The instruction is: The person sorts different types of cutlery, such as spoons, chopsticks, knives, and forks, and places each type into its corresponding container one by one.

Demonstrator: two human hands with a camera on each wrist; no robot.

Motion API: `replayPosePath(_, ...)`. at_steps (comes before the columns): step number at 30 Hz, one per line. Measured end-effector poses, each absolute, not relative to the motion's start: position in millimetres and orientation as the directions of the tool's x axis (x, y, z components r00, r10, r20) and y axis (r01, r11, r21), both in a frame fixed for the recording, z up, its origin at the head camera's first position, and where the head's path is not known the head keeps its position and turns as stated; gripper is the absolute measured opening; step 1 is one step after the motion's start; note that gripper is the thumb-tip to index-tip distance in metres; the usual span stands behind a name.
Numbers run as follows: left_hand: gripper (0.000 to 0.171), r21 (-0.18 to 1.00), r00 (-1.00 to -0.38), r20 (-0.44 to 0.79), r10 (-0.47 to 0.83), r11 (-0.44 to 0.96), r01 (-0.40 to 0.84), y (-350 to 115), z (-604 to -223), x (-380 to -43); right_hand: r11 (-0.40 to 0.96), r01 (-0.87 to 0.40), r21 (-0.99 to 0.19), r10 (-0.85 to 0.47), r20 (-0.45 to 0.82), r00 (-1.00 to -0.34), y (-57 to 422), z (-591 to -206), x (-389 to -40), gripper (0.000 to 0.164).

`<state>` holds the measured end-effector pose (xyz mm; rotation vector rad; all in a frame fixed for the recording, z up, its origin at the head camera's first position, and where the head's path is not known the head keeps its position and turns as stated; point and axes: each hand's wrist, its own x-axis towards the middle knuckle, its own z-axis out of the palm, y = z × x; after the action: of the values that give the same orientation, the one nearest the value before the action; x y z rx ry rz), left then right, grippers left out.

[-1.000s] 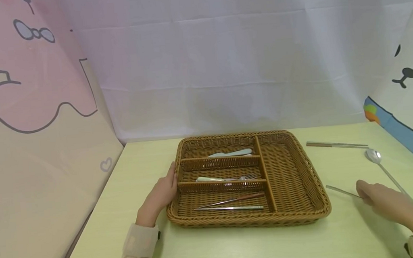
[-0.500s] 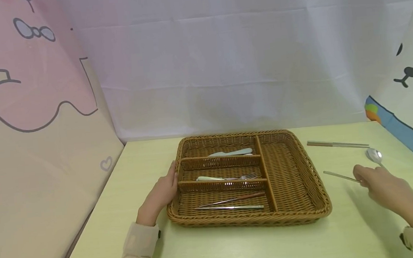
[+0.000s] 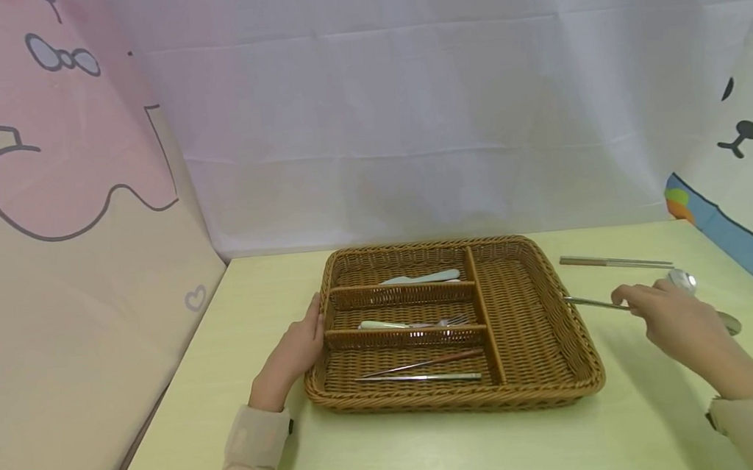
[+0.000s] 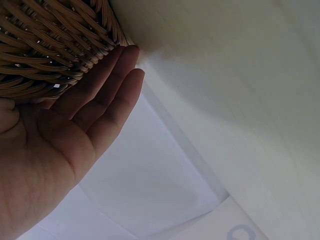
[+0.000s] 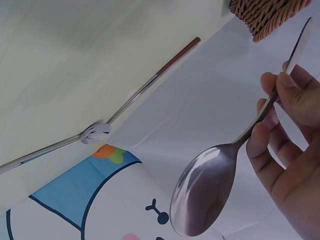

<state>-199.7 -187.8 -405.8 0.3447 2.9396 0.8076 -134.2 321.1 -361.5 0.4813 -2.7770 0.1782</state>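
Note:
My right hand (image 3: pixel 679 325) pinches a metal spoon by its handle (image 3: pixel 597 302), to the right of a brown wicker basket (image 3: pixel 456 403). In the right wrist view the spoon's bowl (image 5: pixel 205 192) hangs past the fingers, while thumb and fingers hold the handle. The handle's end overlaps the basket's right rim in the head view. At the basket's left side, my left hand (image 3: pixel 291 356) lies with extended fingers against the wicker wall. The left wrist view shows those fingers (image 4: pixel 117 102) along the outside of the weave.
Right of the basket lie a pair of chopsticks (image 3: pixel 614 262) and a second spoon (image 3: pixel 682 281), partly behind my right hand. Dividers split the basket; it holds a light-blue-handled knife (image 3: pixel 426 278), a fork (image 3: pixel 453 322) and loose chopsticks (image 3: pixel 421 379). Cloth walls enclose the table.
My right hand has moved left and away from me with the spoon, bringing the handle's end to the basket's right rim. The left hand and basket have stayed put.

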Motion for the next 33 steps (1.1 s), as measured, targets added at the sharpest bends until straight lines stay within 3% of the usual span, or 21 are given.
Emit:
replayPosePath(5,0.052,0.511,-0.971,-0.012,0.238,0.836,0.199,-187.8,-405.4,-199.8,0.914,-0.405,-0.016,-0.366,0.397,-0.842,311.8,-360.0,-142.0,0.037)
replayPosePath(13,0.052,0.509,-0.972,-0.013,0.234,0.839,0.195,-188.5,-406.8,-201.1,0.853,-0.517,0.066,-0.476,0.505,-0.72,293.4,-358.7,-153.4,0.047)
replayPosePath(33,0.052,0.521,-0.969,-0.004,0.248,0.827,0.209,-188.8,-406.7,-200.3,0.754,-0.643,0.133,-0.635,0.398,-0.662,248.5,-359.9,-165.7,0.047)
